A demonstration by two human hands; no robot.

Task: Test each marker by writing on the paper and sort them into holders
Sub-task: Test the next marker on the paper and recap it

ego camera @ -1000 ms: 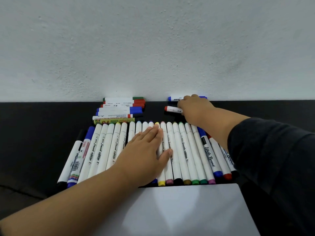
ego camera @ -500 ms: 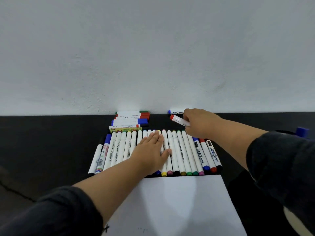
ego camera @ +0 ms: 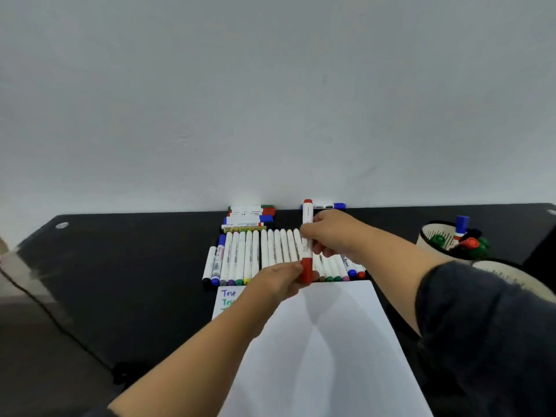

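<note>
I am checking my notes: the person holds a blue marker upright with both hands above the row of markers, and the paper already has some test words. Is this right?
Not quite. The head view shows that the marker is red, not blue: its cap and end are red. The rest holds: the left hand pinches its cap, the right hand grips its barrel, and the paper bears test words.

Red marker held upright over the row

A white-barrelled red marker (ego camera: pixel 307 236) stood nearly vertical, its barrel gripped by the right hand (ego camera: pixel 332 234) and its red cap at the bottom pinched by the left hand (ego camera: pixel 281 281). Under both hands lay a row of white markers (ego camera: pixel 272 251), side by side, coloured ends toward the paper (ego camera: pixel 331 341), which lay just near of the hands with "Test" written at its left edge. Well right of the right hand stood a holder (ego camera: pixel 433 236) with markers in it.
</note>
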